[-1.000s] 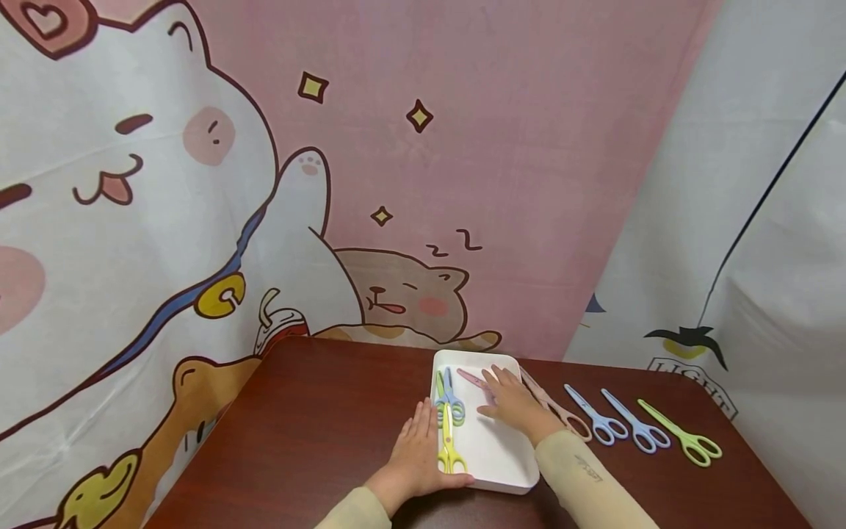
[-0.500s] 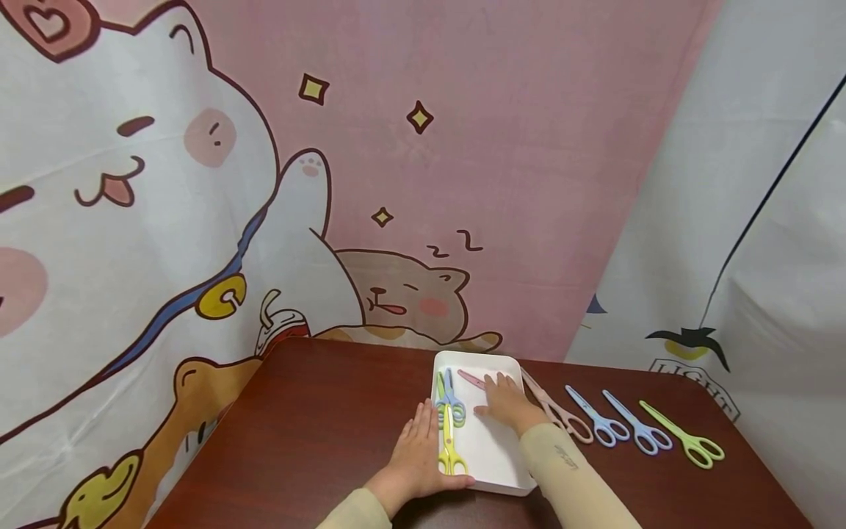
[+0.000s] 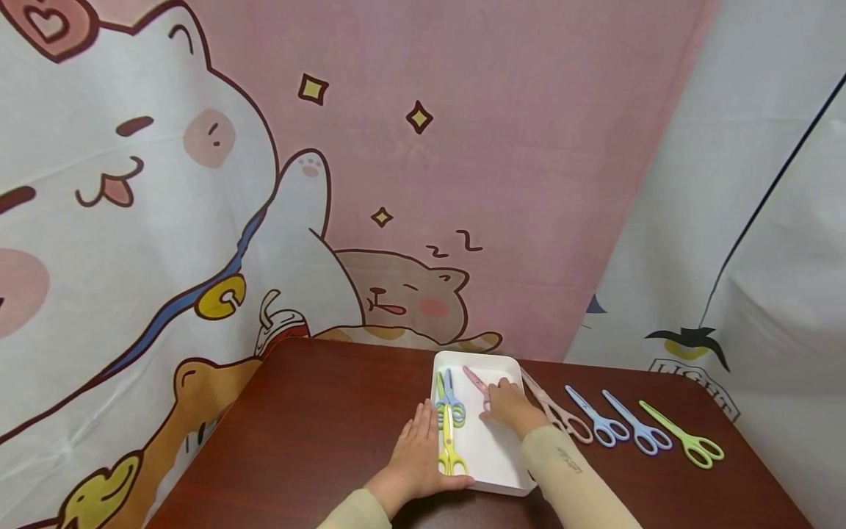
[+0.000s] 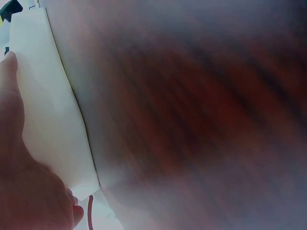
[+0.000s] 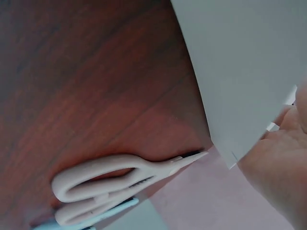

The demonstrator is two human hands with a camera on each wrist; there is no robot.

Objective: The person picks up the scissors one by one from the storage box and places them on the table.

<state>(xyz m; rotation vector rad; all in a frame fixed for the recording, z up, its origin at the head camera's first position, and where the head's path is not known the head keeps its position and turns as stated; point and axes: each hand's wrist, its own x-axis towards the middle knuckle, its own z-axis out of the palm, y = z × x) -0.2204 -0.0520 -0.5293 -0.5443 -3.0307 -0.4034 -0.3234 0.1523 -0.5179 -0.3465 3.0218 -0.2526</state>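
Observation:
The white tray (image 3: 485, 459) stands on the table, its long side facing me at a slant. My left hand (image 3: 416, 455) rests against its left wall with straight fingers, the thumb along the near edge. Inside the tray, my right hand (image 3: 512, 405) has its fingers bent down at the handles of a pair of pink scissors (image 3: 474, 378), mostly covering them. Along the tray's left side lie yellow scissors (image 3: 448, 433), blue scissors (image 3: 451, 393) and green scissors (image 3: 440, 383). In the right wrist view, the tray wall (image 5: 240, 67) hides most of the right hand's fingers.
Right of the tray, pale pink scissors (image 3: 554, 408) lie against its side. Beyond them come two blue pairs of scissors (image 3: 598, 419) and a green pair of scissors (image 3: 681, 435). A printed cloth (image 3: 515, 184) hangs behind the dark red-brown table (image 3: 330, 426).
The pink scissors have turned in the tray, their blade tip swinging slightly right and pointing more away from me. The right hand's fingers have drawn in nearer; the left hand stays put.

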